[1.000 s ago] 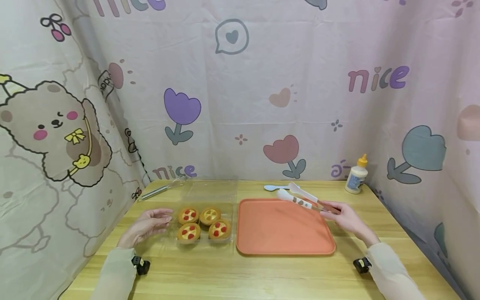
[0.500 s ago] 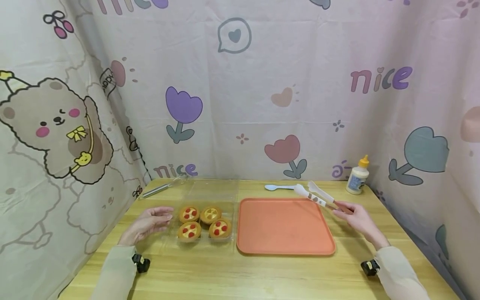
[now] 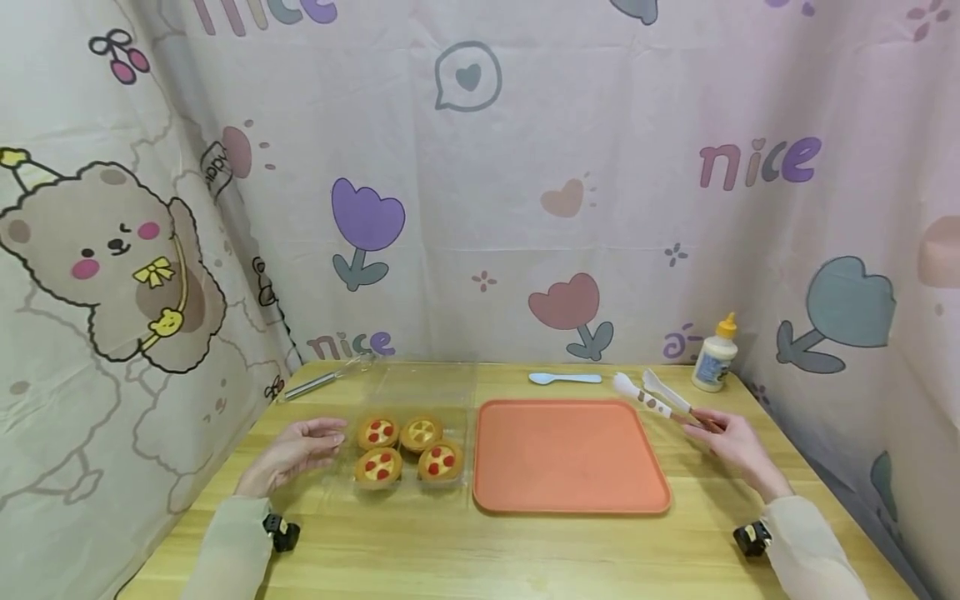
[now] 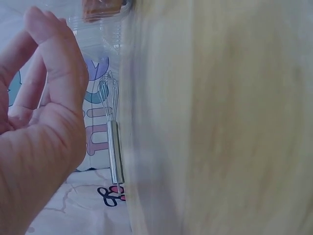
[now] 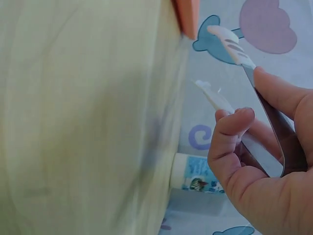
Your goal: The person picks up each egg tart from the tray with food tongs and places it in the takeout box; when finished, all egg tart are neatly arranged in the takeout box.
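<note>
My right hand (image 3: 733,443) grips a pair of tongs (image 3: 654,402) past the right edge of an orange tray (image 3: 570,454). Their white tips are spread apart and point away from me, with nothing between them. In the right wrist view, thumb and fingers wrap the metal arms of the tongs (image 5: 271,115). My left hand (image 3: 296,450) holds nothing; its relaxed fingers come right to the left side of a clear plastic box (image 3: 469,450). Several small round tarts (image 3: 440,461), topped with red or yellow pieces, sit inside, and its clear lid (image 3: 423,383) lies folded back.
A whisk (image 3: 311,386) lies at the back left of the wooden table (image 3: 480,554). Behind the tray is a light blue spoon (image 3: 562,378). At the back right stands a white bottle with a yellow nozzle (image 3: 714,362). A printed curtain (image 3: 465,192) hangs behind.
My right hand has carried the tongs rightward, from over the tray's back right corner to beside it. The left hand, box and tray have stayed put.
</note>
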The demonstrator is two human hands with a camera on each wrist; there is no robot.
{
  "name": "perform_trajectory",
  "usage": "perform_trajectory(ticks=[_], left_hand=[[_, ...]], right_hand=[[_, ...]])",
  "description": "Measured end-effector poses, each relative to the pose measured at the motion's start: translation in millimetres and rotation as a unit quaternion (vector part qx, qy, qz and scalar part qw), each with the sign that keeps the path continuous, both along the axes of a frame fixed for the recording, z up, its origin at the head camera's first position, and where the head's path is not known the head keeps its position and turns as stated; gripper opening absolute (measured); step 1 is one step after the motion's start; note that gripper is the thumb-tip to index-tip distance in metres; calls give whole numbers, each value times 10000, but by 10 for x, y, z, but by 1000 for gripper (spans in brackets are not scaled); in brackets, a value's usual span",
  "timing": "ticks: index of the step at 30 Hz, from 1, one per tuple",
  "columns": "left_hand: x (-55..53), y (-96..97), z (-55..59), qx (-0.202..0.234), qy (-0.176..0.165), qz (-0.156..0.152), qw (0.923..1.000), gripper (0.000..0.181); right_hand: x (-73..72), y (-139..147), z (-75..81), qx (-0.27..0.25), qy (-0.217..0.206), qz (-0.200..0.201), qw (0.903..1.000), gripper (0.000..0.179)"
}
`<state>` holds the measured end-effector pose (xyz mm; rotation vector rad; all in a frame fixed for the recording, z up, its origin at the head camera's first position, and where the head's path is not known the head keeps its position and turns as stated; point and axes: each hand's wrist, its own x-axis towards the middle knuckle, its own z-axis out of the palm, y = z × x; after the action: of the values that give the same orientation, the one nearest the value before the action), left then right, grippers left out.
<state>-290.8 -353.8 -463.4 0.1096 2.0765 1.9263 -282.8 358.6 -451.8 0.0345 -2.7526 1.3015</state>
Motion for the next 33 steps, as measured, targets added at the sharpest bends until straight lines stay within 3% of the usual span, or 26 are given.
perform_trajectory(ticks=[5, 12, 23, 33], left_hand=[[-3, 9, -11, 1, 25, -27, 10000, 52], [-7, -8, -19, 93, 9, -21, 10000, 51], [-28, -19, -42, 405, -8, -151, 9991, 47], [-30, -9, -34, 440, -49, -122, 9989, 48]], right_hand=[[12, 63, -59, -142, -180, -23, 9997, 63], [-10, 127, -54, -714, -820, 285, 9937, 69], [-12, 272, -78, -362, -1419, 896, 9852, 74], [-3, 308, -85, -439, -1513, 1420, 9772, 73]])
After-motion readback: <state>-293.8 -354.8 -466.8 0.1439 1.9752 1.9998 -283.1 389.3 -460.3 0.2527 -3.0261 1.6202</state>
